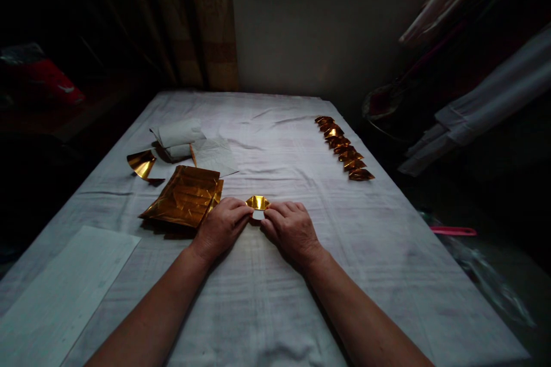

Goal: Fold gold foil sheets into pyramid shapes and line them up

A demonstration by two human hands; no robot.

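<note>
A small folded piece of gold foil paper (258, 202) lies between my hands, its white underside showing along the near edge. My left hand (222, 223) pinches its left end, and my right hand (293, 229) pinches the right end, fingers closed on both sides. Just left of my left hand rests a stack of gold foil sheets (185, 195), their surface shiny and creased. Along the right side of the table runs a row of folded gold foil pieces (344, 152), pointed at their ends.
The table (275, 292) wears a pale wrinkled cloth. Behind the stack lie a curled gold strip (143, 164) and grey-white paper sheets (181, 133). A white board (64, 292) occupies the front left. Clothes (495, 92) hang at right, near a pink handle (453, 230).
</note>
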